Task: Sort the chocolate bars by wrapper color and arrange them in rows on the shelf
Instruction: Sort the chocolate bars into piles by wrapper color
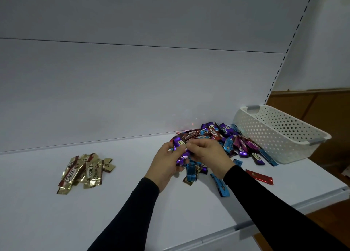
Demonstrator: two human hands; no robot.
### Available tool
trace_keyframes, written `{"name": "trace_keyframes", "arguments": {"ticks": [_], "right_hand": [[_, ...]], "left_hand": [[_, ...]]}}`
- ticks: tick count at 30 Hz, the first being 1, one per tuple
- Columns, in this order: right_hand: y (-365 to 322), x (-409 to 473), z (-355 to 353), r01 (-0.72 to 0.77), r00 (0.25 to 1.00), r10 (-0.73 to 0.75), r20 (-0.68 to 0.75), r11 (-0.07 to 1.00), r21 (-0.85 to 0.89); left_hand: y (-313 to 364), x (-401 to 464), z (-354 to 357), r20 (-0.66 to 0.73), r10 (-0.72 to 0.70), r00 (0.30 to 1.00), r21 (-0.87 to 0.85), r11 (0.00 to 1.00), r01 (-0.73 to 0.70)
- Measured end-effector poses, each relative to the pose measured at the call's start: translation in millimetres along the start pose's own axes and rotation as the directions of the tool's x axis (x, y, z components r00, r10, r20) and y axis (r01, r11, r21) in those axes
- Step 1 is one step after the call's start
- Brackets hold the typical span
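The purple bars [181,152] are slim sticks in glossy, crinkled foil with crimped ends; a small bunch of them (the count is hidden by the fingers) sits between both hands, above the near edge of the mixed pile, right of the shelf's middle. The left hand [166,163] cups the bunch from below, its grip curled round the lower ends. The right hand [206,154] has its grip pinching the top of the bunch between thumb and fingertips. Both arms wear black sleeves.

Just behind and under the hands lies the mixed pile [223,138]: purple, blue, magenta and dark red wrappers heaped loosely, too overlapped to count, reaching back to the shelf's rear wall. Near the pile a few bars lie alone: one blue bar [220,184] by the right wrist, another blue bar [191,172] below the left palm, and one red bar [259,176] farther right, flat on the surface.

Well apart on the left, the gold bars [85,172] make a small overlapping cluster, about seven, shiny gold foil with dark red bands and "Choco" lettering.

The shelf [56,212] is smooth, matte white. At its far right stands one white plastic basket [280,135], rectangular with rounded corners, perforated walls and grey handles, touching the pile's right edge.
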State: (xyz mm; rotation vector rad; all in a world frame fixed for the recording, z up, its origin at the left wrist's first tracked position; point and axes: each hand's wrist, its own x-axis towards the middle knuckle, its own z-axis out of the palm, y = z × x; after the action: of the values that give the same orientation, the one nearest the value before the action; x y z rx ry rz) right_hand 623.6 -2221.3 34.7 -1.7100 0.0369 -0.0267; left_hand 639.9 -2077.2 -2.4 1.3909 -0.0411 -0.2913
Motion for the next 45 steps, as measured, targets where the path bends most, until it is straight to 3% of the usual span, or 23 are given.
{"name": "trace_keyframes", "arguments": {"ticks": [3, 6, 10, 13, 15, 22, 31, 37, 45], "right_hand": [[-0.2, -1.6, -10.2, 0.009, 1.000, -0.011, -0.025, 0.994, -0.109], [12.1, -1.0, -29.6, 0.002, 0.979, -0.063, -0.195, 0.954, -0.300], [27.8, -7.9, -43.4, -0.121, 0.966, -0.068, -0.250, 0.735, -0.668], [32.1, -5.1, -38.8, -0.184, 0.975, 0.012, -0.223, 0.605, -0.775], [32.1, -0.6, -36.3, -0.169, 0.982, 0.027, -0.188, 0.577, -0.799], [18.1, -2.2, -40.2, -0.161, 0.987, 0.111, -0.117, 0.646, -0.746], [14.4, 3.4, -51.9, -0.012, 0.970, -0.088, -0.228, 0.916, -0.402], [2.4, 10.6, -49.4, 0.141, 0.940, -0.258, -0.225, 0.892, -0.430], [15.8, 15.5, -15.5, 0.138, 0.979, -0.179, -0.096, 0.933, -0.333]], "left_hand": [[1.9, 0.7, -2.5, -0.027, -0.031, 0.999, -0.035, 0.999, 0.030], [3.0, 3.0, -6.1, -0.071, -0.089, 0.993, -0.124, 0.989, 0.080], [5.5, 1.5, -6.8, -0.075, -0.127, 0.989, -0.293, 0.951, 0.100], [7.3, -1.4, -4.6, -0.050, -0.136, 0.989, -0.361, 0.926, 0.109], [7.3, -2.4, -5.5, -0.040, -0.133, 0.990, -0.375, 0.920, 0.109], [8.6, -4.5, -4.4, -0.013, -0.164, 0.986, -0.351, 0.925, 0.149], [8.6, -4.0, -0.9, -0.015, -0.148, 0.989, -0.199, 0.970, 0.142], [4.8, -4.5, -1.1, 0.026, -0.097, 0.995, -0.203, 0.974, 0.101], [5.0, -6.9, 1.7, 0.055, -0.075, 0.996, -0.212, 0.974, 0.085]]}}
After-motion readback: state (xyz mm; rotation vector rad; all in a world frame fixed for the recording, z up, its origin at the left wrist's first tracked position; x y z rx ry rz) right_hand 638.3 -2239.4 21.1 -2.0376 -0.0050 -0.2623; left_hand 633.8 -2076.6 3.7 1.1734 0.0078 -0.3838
